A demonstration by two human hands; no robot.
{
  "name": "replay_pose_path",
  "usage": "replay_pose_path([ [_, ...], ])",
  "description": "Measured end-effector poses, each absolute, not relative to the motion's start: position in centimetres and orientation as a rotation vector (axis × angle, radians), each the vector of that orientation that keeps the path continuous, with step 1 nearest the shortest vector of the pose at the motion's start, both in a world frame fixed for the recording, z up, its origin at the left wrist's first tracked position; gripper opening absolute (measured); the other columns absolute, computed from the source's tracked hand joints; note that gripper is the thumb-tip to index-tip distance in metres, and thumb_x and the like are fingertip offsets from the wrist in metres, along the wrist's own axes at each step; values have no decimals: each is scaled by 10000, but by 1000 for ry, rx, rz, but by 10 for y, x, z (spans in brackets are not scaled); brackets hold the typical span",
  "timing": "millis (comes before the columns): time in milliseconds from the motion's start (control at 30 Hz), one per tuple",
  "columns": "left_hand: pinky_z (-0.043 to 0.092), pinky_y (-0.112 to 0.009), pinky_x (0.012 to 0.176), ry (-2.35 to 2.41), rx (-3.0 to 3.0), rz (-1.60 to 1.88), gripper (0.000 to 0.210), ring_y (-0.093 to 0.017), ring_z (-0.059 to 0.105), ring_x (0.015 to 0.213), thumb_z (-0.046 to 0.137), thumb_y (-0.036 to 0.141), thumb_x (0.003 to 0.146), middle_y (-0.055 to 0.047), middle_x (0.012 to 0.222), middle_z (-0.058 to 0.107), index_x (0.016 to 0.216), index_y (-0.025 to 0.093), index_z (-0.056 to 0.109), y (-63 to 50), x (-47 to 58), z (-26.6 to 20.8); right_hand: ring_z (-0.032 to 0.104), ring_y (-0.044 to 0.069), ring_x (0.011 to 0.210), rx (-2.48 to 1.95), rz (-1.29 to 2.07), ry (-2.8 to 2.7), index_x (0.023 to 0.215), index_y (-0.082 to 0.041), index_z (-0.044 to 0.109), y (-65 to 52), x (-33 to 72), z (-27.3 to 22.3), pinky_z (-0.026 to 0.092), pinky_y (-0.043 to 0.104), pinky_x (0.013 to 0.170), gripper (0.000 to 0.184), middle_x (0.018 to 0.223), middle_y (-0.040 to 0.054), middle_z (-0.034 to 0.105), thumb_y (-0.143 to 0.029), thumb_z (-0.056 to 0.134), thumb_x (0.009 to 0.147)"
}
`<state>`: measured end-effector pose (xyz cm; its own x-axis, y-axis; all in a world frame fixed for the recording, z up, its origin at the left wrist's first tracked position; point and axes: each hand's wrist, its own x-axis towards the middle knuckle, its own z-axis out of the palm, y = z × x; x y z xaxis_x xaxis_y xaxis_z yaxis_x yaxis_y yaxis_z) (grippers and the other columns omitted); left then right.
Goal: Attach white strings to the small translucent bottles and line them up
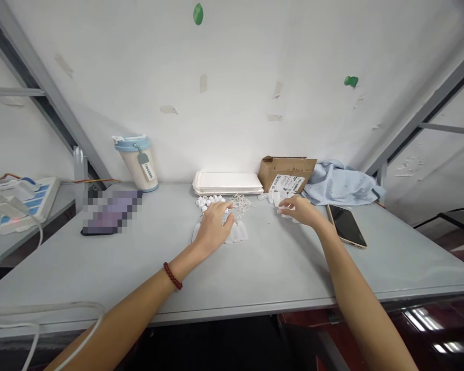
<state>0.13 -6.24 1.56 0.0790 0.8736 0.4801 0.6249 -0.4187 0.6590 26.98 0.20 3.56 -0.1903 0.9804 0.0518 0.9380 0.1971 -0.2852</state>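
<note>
My left hand hovers low over the table with its thumb and fingers apart, holding nothing I can see. Under and beside it lie several small translucent plastic bottles in a row. Just beyond its fingers is a cluster of small white caps, partly covered by the hand. A tangle of thin white pieces lies right of the caps. Over on the right, my right hand has its thumb and fingertips closed around a translucent bottle at a loose pile of translucent bottles; the fingers partly hide it.
A stack of white padded envelopes and a cardboard box stand against the wall. Light blue cloth and a phone are at right. A tumbler and blurred phone-like object are at left. A white cable crosses the front left.
</note>
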Motion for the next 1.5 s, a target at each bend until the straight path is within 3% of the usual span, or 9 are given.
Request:
replay_pose_path([
  [233, 478, -323, 837, 1472, 1932, 1370, 172, -177, 624, 907, 521, 189, 817, -42, 971, 697, 943, 180, 637, -60, -1, 17, 599, 188, 891, -1827, 302, -2288, 995, -131, 661, 3, 268, 35, 430, 244, 755, 275, 1033, 92, 649, -143, 602, 726],
  [567, 463, -322, 824, 1474, 1873, 1388, 143, -185, 587, 940, 527, 266, 829, -42, 967, 645, 834, 204, 656, -60, -3, 19, 591, 190, 868, -1697, 183, -2352, 911, -129, 666, 4, 260, 23, 430, 245, 754, 325, 947, 87, 668, 0, 510, 657],
  [1033, 482, -335, 794, 1408, 1695, 1328, 132, -186, 627, 838, 570, 237, 777, -45, 864, 690, 873, 179, 639, -61, -2, 22, 570, 215, 929, -1781, 33, -2386, 1012, -119, 658, 8, 269, 18, 412, 259, 780, 410, 1011, 118, 621, -3, 517, 645],
  [1200, 524, -321, 721, 1231, 1533, 1373, 133, -156, 640, 701, 581, 252, 762, -35, 803, 672, 837, 160, 642, -57, -2, 19, 590, 212, 922, -1779, 13, -2379, 1039, -120, 632, 10, 266, 14, 413, 243, 750, 452, 1018, 109, 639, 23, 494, 633],
  [1400, 532, -338, 805, 1160, 1403, 1359, 162, -189, 661, 847, 662, 207, 685, -67, 908, 697, 837, 150, 663, -58, 1, 20, 602, 206, 935, -1757, 14, -2373, 959, -137, 634, 11, 263, 13, 413, 250, 775, 378, 1026, 98, 661, 28, 475, 658],
  [1500, 536, -337, 788, 1197, 1382, 1365, 148, -192, 665, 821, 676, 194, 669, -60, 860, 700, 808, 147, 663, -61, 2, 23, 604, 210, 922, -1727, 6, -2374, 937, -134, 631, 10, 260, 14, 420, 265, 784, 334, 1025, 100, 654, 6, 492, 667],
])
